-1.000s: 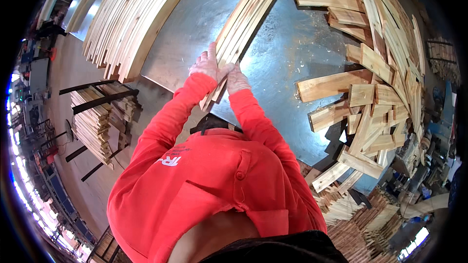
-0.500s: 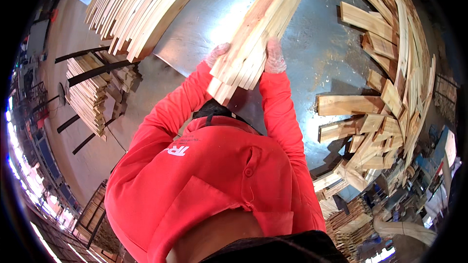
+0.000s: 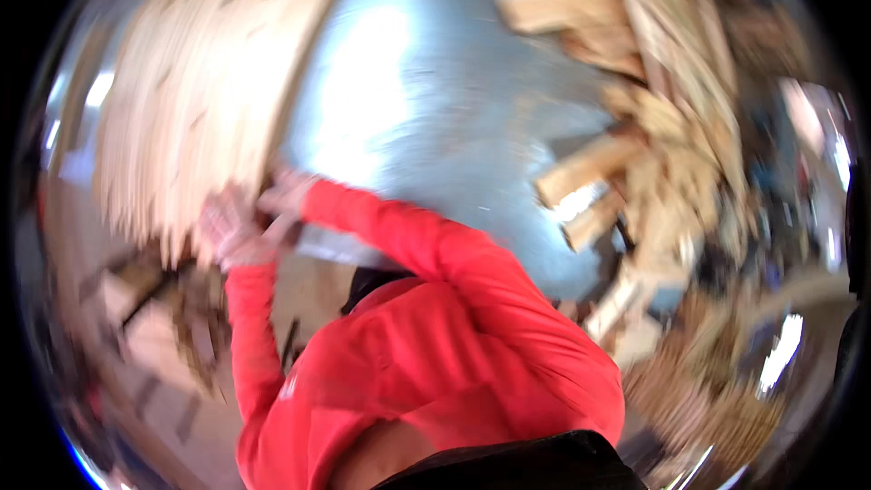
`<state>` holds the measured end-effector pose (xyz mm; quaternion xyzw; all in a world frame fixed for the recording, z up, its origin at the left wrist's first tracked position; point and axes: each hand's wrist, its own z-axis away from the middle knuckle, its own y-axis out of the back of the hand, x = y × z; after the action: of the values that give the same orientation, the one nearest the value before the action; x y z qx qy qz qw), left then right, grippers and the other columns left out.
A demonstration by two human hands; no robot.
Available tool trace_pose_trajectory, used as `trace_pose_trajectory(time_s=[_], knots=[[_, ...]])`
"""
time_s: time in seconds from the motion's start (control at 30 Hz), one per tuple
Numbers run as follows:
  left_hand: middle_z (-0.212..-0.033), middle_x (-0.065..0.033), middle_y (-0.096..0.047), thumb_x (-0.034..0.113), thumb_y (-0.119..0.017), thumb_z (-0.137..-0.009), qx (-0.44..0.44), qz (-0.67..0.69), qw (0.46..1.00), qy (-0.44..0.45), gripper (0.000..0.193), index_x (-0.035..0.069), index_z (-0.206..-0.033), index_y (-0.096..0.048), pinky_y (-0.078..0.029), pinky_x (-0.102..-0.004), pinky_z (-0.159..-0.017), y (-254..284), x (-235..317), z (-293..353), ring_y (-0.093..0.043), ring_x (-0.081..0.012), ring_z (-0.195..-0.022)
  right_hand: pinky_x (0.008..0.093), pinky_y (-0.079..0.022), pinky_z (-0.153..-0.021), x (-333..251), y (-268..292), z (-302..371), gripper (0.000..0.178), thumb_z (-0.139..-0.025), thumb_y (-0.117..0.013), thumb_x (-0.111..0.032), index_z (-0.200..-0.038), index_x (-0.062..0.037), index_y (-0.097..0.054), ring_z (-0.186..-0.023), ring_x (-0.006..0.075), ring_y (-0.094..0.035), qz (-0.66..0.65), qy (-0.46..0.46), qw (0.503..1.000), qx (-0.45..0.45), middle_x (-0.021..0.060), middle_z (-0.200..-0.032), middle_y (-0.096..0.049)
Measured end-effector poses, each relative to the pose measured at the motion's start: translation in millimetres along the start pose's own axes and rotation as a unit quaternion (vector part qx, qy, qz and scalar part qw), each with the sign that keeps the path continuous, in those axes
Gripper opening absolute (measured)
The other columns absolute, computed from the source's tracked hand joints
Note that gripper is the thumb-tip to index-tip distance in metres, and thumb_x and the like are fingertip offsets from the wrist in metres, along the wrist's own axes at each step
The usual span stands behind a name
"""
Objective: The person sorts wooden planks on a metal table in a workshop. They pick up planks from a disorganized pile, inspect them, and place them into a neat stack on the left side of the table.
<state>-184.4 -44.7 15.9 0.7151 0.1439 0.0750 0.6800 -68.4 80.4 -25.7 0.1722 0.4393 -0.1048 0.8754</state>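
Light wooden boards point(image 3: 213, 82) lie side by side in a large stack on the left, blurred by motion. At the stack's near end, my left hand point(image 3: 234, 229) is against the board ends, its fingers smeared. My right hand point(image 3: 288, 197) reaches across to the stack's right near corner, close beside the left hand. It touches the outermost boards there. Whether the fingers of either hand are closed round a board is too blurred to see. Both hands look covered by pale gloves, below red sleeves.
The shiny metal tabletop point(image 3: 435, 118) spreads right of the stack. A heap of short wood offcuts point(image 3: 667, 186) and long strips point(image 3: 671, 45) lines its right side. More stacked wood point(image 3: 163, 331) stands at lower left, below the table's edge.
Both hands have swung left, from mid-table to the board stack. The bundle of boards they held is no longer apart over the table. The view has turned and blurred.
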Motion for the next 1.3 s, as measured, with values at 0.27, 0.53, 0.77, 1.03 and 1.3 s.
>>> trace_pose_trajectory(time_s=[0.27, 0.53, 0.77, 1.03, 1.3], knots=[[-0.15, -0.0218, -0.026, 0.039, -0.07, -0.078, -0.013, -0.041, 0.997, 0.066, 0.092, 0.013, -0.15, -0.019, -0.021, -0.0487, -0.113, -10.5, 44.1, -22.5, -0.025, -0.0391, -0.138, 0.0389, -0.04, -0.102, 157.6, 246.3, 262.8, 0.059, -0.087, -0.063, -0.026, -0.138, -0.0046, -0.043, -0.124, 0.0302, -0.049, -0.161, 0.214, 0.785, 0.558, 0.015, -0.139, -0.047], [-0.132, -0.0207, -0.053, 0.019, -0.07, -0.079, -0.093, 0.549, 0.82, -0.131, 0.067, 0.001, -0.138, -0.042, -0.042, -0.0347, -0.101, 60.6, 340.3, -83.6, -0.052, -0.0278, -0.122, 0.0405, -0.024, -0.112, 237.7, 487.0, 471.2, 0.094, -0.078, -0.065, -0.053, -0.149, -0.0114, -0.02, -0.137, 0.0312, -0.031, 0.457, -0.215, 0.705, 0.498, 0.0181, -0.151, -0.027], [-0.121, -0.0221, -0.059, 0.031, -0.072, -0.08, -0.085, 0.473, 0.791, -0.379, 0.068, -0.005, -0.131, -0.046, -0.046, -0.0393, -0.095, 200.0, 528.0, -66.9, -0.06, -0.0326, -0.111, 0.0466, -0.04, -0.095, 291.3, 571.5, 431.0, 0.07, -0.074, -0.066, -0.043, -0.132, -0.0113, -0.041, -0.115, 0.0325, -0.053, 0.433, -0.246, 0.761, 0.416, 0.0168, -0.128, -0.052], [-0.146, -0.012, -0.039, 0.064, -0.045, -0.088, 0.12, 0.157, 0.847, -0.494, 0.079, 0.014, -0.146, -0.027, -0.034, -0.0428, -0.107, 253.2, 862.9, -273.0, -0.04, -0.0306, -0.132, 0.0451, -0.037, -0.101, 318.8, 471.2, 536.3, 0.084, -0.065, -0.075, -0.048, -0.134, -0.0117, -0.044, -0.121, 0.0308, -0.049, 0.379, 0.117, 0.738, 0.546, 0.0123, -0.133, -0.05], [-0.146, -0.0097, -0.04, 0.077, -0.037, -0.081, -0.267, 0.148, 0.784, -0.541, 0.088, 0.012, -0.139, -0.044, -0.023, -0.0455, -0.112, 183.4, 1053.0, -293.4, -0.033, -0.0307, -0.136, 0.0425, -0.038, -0.102, 545.6, 578.0, 607.5, 0.086, -0.064, -0.076, -0.039, -0.136, -0.0097, -0.04, -0.122, 0.0303, -0.047, -0.331, -0.133, 0.535, 0.766, 0.0138, -0.134, -0.048]])
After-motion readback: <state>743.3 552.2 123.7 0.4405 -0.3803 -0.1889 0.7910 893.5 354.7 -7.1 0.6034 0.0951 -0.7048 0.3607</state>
